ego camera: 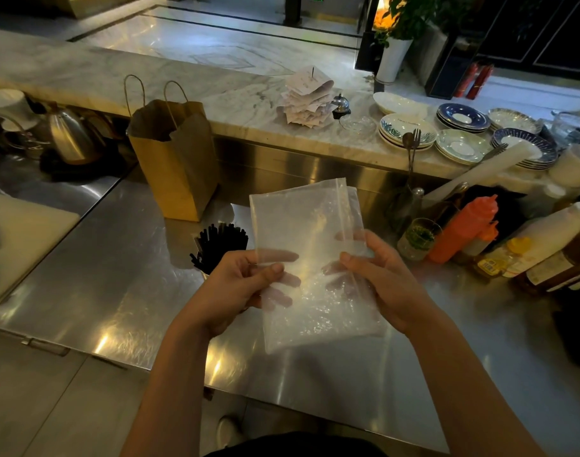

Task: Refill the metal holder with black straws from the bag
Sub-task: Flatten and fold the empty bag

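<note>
Both my hands hold a clear plastic bag (310,245) flat above the steel counter. My left hand (245,288) pinches its left edge and my right hand (374,278) grips its right side, fingers showing through the film. No straws are visible inside the bag. Behind my left hand stands a bunch of black straws (221,242) upright in the metal holder (204,275), of which only a sliver of rim shows.
A brown paper bag (173,159) stands behind the straws. Squeeze bottles, among them an orange bottle (463,229), and a glass (419,239) crowd the right. Plates (463,146) and a receipt spike (306,100) sit on the marble ledge. A kettle (71,133) is far left.
</note>
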A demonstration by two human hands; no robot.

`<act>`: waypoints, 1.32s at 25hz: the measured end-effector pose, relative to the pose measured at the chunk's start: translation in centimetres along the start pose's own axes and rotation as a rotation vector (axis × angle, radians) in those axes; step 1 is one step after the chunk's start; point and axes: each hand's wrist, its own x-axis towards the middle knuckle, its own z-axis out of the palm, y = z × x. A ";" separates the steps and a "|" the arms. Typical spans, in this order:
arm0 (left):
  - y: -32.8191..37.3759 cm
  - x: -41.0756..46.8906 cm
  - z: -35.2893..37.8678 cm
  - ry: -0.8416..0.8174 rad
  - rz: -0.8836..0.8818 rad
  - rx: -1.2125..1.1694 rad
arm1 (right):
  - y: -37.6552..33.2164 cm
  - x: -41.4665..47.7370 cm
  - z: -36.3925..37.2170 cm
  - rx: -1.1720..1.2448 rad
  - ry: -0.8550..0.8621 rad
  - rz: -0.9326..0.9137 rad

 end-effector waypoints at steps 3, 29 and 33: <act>0.1 -0.2 0.0 -0.009 0.020 0.026 | -0.3 0.0 -0.1 -0.008 -0.020 -0.016; -0.8 0.9 2.2 0.111 0.036 0.004 | -0.4 0.8 1.2 -0.006 0.198 -0.040; -0.8 0.9 1.6 0.229 0.098 0.217 | -0.6 0.6 1.4 0.101 0.138 0.132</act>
